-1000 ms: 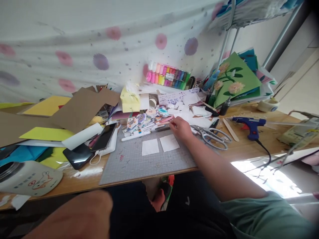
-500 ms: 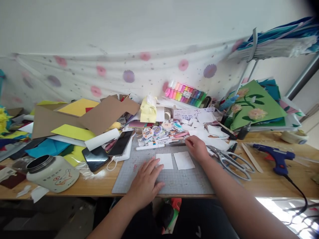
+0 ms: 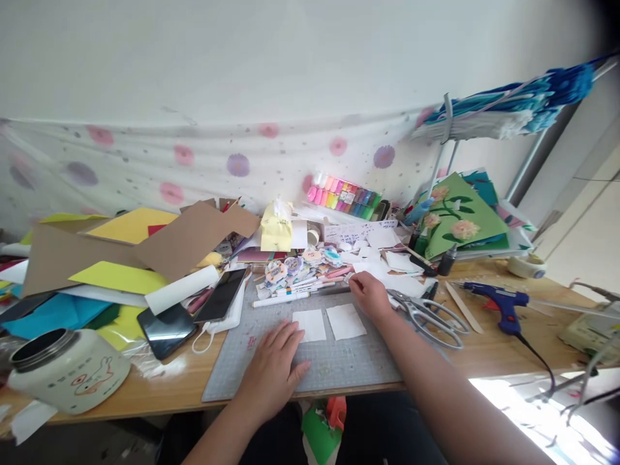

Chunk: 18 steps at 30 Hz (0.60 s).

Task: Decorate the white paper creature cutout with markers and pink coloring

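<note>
My left hand (image 3: 275, 361) lies flat on the grey cutting mat (image 3: 339, 371), fingers stretched out. Its fingertips rest at the left edge of a small white paper square (image 3: 310, 325). A second white paper square (image 3: 347, 321) lies just right of the first, with a narrow gap between them. Beyond that square's upper right corner, my right hand (image 3: 371, 296) is closed, its fingers curled by the end of a dark grey pen (image 3: 334, 290). Whether anything is in those fingers is hidden. Large grey-handled scissors (image 3: 429, 316) lie right of my right wrist.
Markers and paper cutouts (image 3: 293, 265) are heaped behind the mat. Phones (image 3: 223, 294), coloured paper and a cream jar (image 3: 68, 368) crowd the left. At right are a wooden stick (image 3: 465, 307) and a blue glue gun (image 3: 501, 302) with a trailing cable.
The view has turned a little to the right, so everything sits further left and lower. Both hands keep nearly the same places over the mat, and the paper squares lie as before.
</note>
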Each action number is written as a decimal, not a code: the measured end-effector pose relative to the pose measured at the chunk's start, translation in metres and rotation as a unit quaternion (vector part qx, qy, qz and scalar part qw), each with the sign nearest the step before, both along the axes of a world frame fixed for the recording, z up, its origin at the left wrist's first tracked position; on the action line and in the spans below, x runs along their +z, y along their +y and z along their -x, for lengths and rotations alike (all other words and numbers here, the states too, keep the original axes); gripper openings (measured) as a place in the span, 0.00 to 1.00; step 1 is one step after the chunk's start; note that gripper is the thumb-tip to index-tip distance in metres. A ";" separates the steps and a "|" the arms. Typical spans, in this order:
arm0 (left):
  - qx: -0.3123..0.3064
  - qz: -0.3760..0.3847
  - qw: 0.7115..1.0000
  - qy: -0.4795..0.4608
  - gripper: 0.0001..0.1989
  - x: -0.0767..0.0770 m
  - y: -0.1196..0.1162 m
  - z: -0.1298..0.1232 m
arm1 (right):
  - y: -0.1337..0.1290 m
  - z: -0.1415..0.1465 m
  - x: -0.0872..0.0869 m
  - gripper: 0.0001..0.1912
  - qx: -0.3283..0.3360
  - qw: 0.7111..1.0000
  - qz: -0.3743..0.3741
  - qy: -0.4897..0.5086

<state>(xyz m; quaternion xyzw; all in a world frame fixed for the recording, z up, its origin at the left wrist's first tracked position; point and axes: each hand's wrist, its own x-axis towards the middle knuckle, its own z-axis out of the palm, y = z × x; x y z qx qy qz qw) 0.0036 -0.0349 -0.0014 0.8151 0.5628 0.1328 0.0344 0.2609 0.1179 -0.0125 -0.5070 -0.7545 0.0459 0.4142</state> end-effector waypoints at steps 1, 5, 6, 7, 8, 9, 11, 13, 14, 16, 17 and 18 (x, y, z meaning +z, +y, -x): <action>-0.001 -0.004 1.000 0.002 0.24 -0.001 0.001 0.000 | 0.000 0.001 -0.001 0.12 -0.004 1.000 0.000 -0.002; -0.007 -0.024 1.000 -0.009 0.22 -0.002 0.004 0.002 | 0.000 0.002 -0.003 0.14 -0.021 1.000 -0.002 -0.011; -0.007 -0.028 0.999 -0.014 0.22 -0.003 0.004 0.002 | 0.000 0.001 -0.004 0.14 -0.028 1.000 -0.004 -0.013; -0.007 -0.029 0.999 -0.019 0.22 -0.003 0.005 0.002 | 0.000 0.000 -0.005 0.14 -0.035 0.999 -0.007 -0.013; -0.007 -0.030 0.999 -0.022 0.22 -0.003 0.006 0.002 | 0.000 -0.001 -0.006 0.14 -0.043 0.999 -0.011 -0.013; -0.007 -0.029 0.999 -0.025 0.22 -0.003 0.006 0.002 | 0.000 -0.002 -0.007 0.14 -0.051 0.998 -0.015 -0.013; -0.005 -0.029 0.999 -0.029 0.21 -0.004 0.007 0.001 | -0.001 -0.004 -0.008 0.14 -0.065 0.998 -0.025 -0.010; -0.003 -0.030 0.999 -0.031 0.21 -0.003 0.006 0.000 | -0.002 -0.006 -0.008 0.15 -0.075 0.997 -0.033 -0.010; -0.002 -0.030 0.999 -0.032 0.21 -0.002 0.006 0.000 | -0.003 -0.006 -0.008 0.15 -0.080 0.996 -0.036 -0.011; 0.001 -0.028 0.999 -0.032 0.22 0.000 0.005 -0.002 | -0.005 -0.006 -0.007 0.15 -0.087 0.995 -0.039 -0.017; 0.003 -0.025 0.999 -0.032 0.23 0.001 0.005 -0.003 | -0.006 -0.005 -0.007 0.15 -0.090 0.995 -0.039 -0.022; 0.005 -0.021 0.999 -0.032 0.24 0.002 0.005 -0.004 | -0.007 -0.004 -0.006 0.15 -0.091 0.995 -0.039 -0.028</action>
